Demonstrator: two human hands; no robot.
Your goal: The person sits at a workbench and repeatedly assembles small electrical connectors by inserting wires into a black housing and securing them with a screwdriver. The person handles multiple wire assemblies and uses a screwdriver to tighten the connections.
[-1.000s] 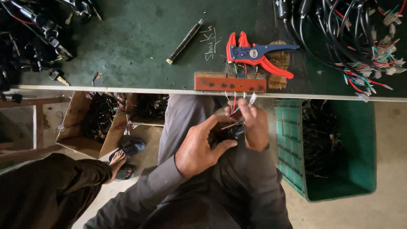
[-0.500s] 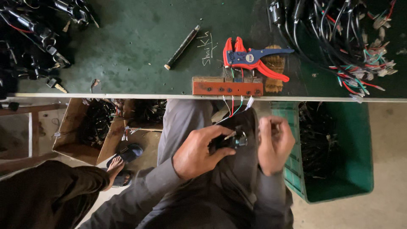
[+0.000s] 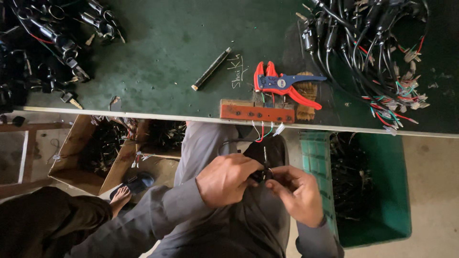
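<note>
A cardboard box [image 3: 81, 157] of black parts sits on the floor at left. Near the counter [image 3: 167, 52] edge, over the lap, the left hand [image 3: 224, 179] grips a small black wired switch [image 3: 260, 162]; the right hand [image 3: 299, 193] pinches its metal ring. Farther right, red-and-blue wire strippers [image 3: 282, 86] lie beside a tangle of cable harnesses [image 3: 373, 52], above a green crate [image 3: 382, 191].

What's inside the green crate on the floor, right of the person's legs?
The green crate holds a dark tangle of black cable parts, heaped toward its left side. Its upper end is hidden under the table edge, and the pile covers the floor of the crate below it.
</note>
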